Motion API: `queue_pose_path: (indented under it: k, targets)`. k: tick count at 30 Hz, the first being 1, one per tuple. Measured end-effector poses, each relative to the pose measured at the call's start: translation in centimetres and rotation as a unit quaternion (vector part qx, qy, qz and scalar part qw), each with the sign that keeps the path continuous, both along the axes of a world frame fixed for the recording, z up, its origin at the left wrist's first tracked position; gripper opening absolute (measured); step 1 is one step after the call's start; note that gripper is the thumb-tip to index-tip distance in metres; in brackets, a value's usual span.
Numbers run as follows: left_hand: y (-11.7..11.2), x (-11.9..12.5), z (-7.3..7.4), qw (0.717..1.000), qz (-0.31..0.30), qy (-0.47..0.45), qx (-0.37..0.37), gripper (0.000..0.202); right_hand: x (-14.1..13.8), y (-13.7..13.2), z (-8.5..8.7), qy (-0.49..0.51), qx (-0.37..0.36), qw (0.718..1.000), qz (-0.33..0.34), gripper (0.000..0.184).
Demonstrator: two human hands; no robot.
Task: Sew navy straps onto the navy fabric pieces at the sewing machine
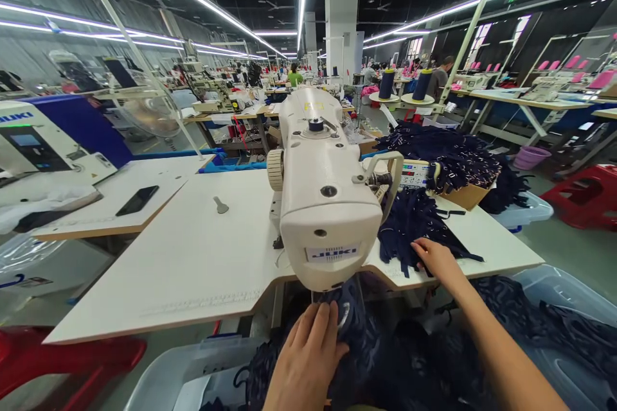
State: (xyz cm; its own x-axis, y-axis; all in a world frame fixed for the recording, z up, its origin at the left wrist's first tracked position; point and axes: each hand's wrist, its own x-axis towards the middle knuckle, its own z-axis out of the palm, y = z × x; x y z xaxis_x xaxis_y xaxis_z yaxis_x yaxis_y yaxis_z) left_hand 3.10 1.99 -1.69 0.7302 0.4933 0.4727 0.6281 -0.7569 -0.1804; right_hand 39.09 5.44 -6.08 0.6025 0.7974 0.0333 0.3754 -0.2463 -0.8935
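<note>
My left hand [308, 350] lies on a dark navy patterned garment [364, 334] just below the head of the white sewing machine [332, 225]. Its fingers stretch forward over the cloth, with the thumb out to the side. A small pale curved piece shows on the garment beside the fingertips. At the right of the machine, my right hand [436, 260] reaches to a pile of navy straps [409, 225] on the white table [202, 250]. Thumb and fingers are closed at the pile's near edge, pinching a strap; the fingertips are partly hidden.
A larger heap of navy straps [448, 154] overflows a cardboard box [470, 196] behind the pile. A metal piece [220, 205] lies left on the table, and a phone [137, 200] on the neighbouring one. Plastic bins [193, 359] and a red stool [72, 359] stand below.
</note>
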Motion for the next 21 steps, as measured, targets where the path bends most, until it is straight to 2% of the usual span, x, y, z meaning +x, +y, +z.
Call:
queue_pose_path:
  k: [2, 4, 7, 8, 10, 11, 12, 14, 15, 17, 20, 21]
  targets:
    - [-0.1, 0.2, 0.1, 1.0, -0.003, -0.012, 0.001, 0.047, 0.9, 1.1, 2.1, -0.006, 0.036, 0.999, -0.016, 0.007]
    - [-0.2, 0.6, 0.3, 1.0, -0.002, -0.022, 0.003, 0.048, 1.8, 2.3, 4.9, 0.006, 0.098, 0.995, -0.029, 0.011]
    - [-0.4, 1.2, 0.2, 0.999, 0.028, -0.035, 0.006, 0.043, 3.3, 3.3, 10.1, 0.058, 0.242, 0.967, -0.061, 0.006]
    - [-0.5, 1.5, 0.1, 0.999, 0.039, -0.036, 0.008, 0.04, 3.7, 3.2, 11.9, 0.084, 0.304, 0.946, -0.08, 0.008]
    - [-0.5, 2.0, -0.3, 0.997, 0.054, -0.047, 0.017, 0.039, 4.0, 1.9, 15.0, 0.143, 0.427, 0.886, -0.11, 0.017]
    - [-0.5, 2.2, -0.5, 0.996, 0.058, -0.059, 0.023, 0.04, 3.8, 0.8, 16.1, 0.17, 0.478, 0.853, -0.121, 0.025]
    - [-0.4, 2.3, -0.7, 0.995, 0.06, -0.073, 0.029, 0.042, 3.2, -0.3, 16.8, 0.198, 0.505, 0.832, -0.113, 0.031]
    - [-0.3, 2.5, -0.9, 0.993, 0.059, -0.092, 0.035, 0.045, 1.1, -2.6, 16.7, 0.27, 0.528, 0.8, -0.096, 0.034]
    - [-0.3, 2.5, -0.8, 0.994, 0.052, -0.09, 0.033, 0.046, -0.4, -3.6, 16.0, 0.385, 0.5, 0.774, -0.057, 0.034]
    - [-0.4, 2.4, -0.5, 0.997, 0.029, -0.067, 0.015, 0.041, -4.0, -5.1, 13.4, 0.553, 0.396, 0.733, 0.009, 0.029]
    - [-0.7, 2.2, 0.3, 0.999, 0.0, -0.05, -0.009, 0.036, -9.7, -5.9, 8.8, 0.708, 0.205, 0.672, 0.081, 0.005]
    - [-0.8, 2.1, 0.5, 0.998, -0.011, -0.051, -0.018, 0.038, -11.4, -5.8, 7.4, 0.715, 0.154, 0.675, 0.097, 0.008]
